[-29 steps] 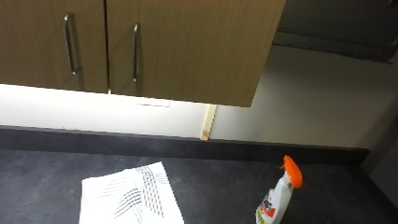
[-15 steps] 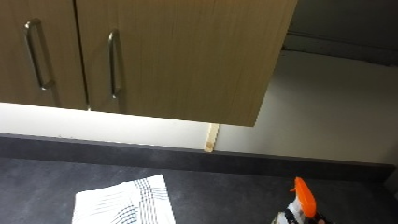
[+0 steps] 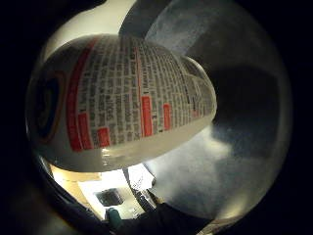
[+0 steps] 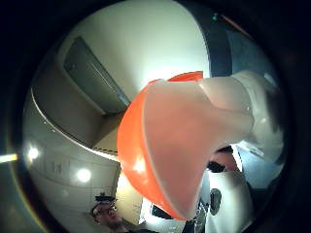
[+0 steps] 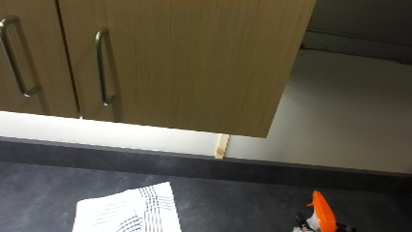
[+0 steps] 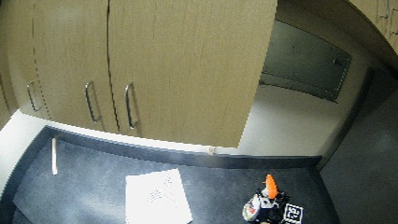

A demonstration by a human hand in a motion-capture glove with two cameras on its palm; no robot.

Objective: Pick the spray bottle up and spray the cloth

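Observation:
A white spray bottle (image 5: 322, 213) with an orange trigger head stands at the right of the dark countertop (image 5: 244, 198). My gloved right hand (image 5: 301, 221) is at its neck, black showing on both sides just under the orange head. In the wide outside view my hand (image 6: 272, 205) sits against the bottle (image 6: 252, 211). The printed label of the bottle (image 3: 122, 107) fills the little finger side palm view. Its orange head (image 4: 165, 145) fills the thumb side view. A white cloth (image 5: 128, 212) with dark stripes lies flat to the bottle's left, apart from it.
Wooden wall cabinets (image 5: 180, 63) with metal handles hang over the back of the counter. A pale wooden strip (image 6: 54, 156) lies at the counter's far left end. Bare counter separates the cloth (image 6: 155, 198) from the bottle.
The outside camera has tilted upward, so the whole picture has shifted. Black glove now shows at the bottle's neck, where one second ago none did. The cloth has not moved.

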